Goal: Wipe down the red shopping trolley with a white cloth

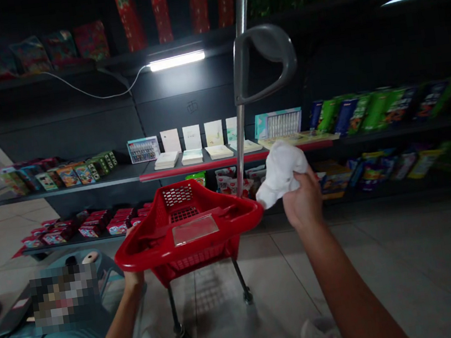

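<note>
R hand (303,203) holds wadded cloth (282,169), fingers partly hidden; forearm reaches fwd & up from lower R. Cart (218,238) lies just L of it: near edge runs long, L–R, w/ R corner right by the cloth's low end; can't tell if they touch. L hand (134,279) is the nearer one, on the cart itself, gripping its L corner, some fingers out of sight, forearm angled fwd from lower L. Pole (240,147) rises behind R corner; shelf (192,168) w/ books (193,155) farther back.
</note>
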The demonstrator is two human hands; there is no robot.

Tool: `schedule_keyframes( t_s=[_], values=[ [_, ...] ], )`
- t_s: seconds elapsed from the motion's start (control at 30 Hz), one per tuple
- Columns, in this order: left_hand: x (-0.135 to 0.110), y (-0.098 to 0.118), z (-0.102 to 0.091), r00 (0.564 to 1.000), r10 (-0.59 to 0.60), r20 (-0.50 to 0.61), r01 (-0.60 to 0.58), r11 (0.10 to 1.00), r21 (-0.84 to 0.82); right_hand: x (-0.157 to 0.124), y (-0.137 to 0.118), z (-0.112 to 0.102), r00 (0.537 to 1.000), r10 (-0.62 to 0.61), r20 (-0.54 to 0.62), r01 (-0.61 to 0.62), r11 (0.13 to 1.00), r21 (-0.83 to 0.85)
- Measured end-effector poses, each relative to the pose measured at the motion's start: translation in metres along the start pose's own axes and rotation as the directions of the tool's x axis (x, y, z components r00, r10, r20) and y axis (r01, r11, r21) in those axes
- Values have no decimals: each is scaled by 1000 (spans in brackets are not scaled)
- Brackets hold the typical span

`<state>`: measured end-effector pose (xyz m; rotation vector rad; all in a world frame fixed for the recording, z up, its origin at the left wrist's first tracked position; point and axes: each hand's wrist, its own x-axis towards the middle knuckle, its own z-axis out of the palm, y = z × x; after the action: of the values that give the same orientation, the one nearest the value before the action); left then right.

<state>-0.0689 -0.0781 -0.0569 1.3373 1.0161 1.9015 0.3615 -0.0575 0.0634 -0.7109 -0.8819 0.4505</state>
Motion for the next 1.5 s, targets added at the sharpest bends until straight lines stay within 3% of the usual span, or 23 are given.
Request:
schedule_keyframes(
  t_s=[0.2,0.4,0.5,0.57,0.6,0.67,0.73,0.8,0.87,0.93,1.0,1.1,1.23,1.37,1.5],
  values=[
    [17,4,3,992,-113,-49,111,993,-49,-17,-16,32,952,64,300,-63,998,-12],
    [21,18,9,986,-162,28,164,984,-69,-11,-16,40,955,163,247,-203,968,147],
    [21,34,7,955,-253,155,258,966,-14,-10,-5,37,952,135,275,-161,984,75],
    [24,46,3,931,-322,174,326,945,7,-12,6,34,954,116,278,-130,991,34],
    [27,52,1,936,-335,111,337,942,-1,-13,11,33,958,112,265,-123,992,23],
    [32,65,-2,951,-275,-143,273,961,-35,-16,19,30,965,118,233,-124,992,13],
    [34,83,1,907,-100,-409,109,994,0,-17,21,29,966,127,226,-133,991,12],
    [28,107,11,864,135,-484,-73,987,143,-18,15,30,967,122,223,-133,990,35],
    [12,133,31,892,335,-304,-229,914,335,-21,4,34,979,71,190,-86,994,72],
    [-12,154,56,928,373,27,-341,813,472,-24,-8,41,988,-16,155,2,996,88],
    [-37,165,84,890,328,318,-455,703,547,-27,-18,47,984,-95,150,85,994,71],
    [-64,161,118,783,283,553,-610,520,598,-29,-21,47,975,-90,202,89,996,16],
    [-73,138,138,754,374,540,-655,357,666,-22,-10,31,932,129,339,-108,991,-79],
    [-67,124,136,731,471,494,-668,343,661,-19,-4,17,854,272,443,-242,962,-125],
    [-61,118,126,720,511,470,-671,340,658,-23,-7,14,816,316,484,-270,949,-164]
  ],
)
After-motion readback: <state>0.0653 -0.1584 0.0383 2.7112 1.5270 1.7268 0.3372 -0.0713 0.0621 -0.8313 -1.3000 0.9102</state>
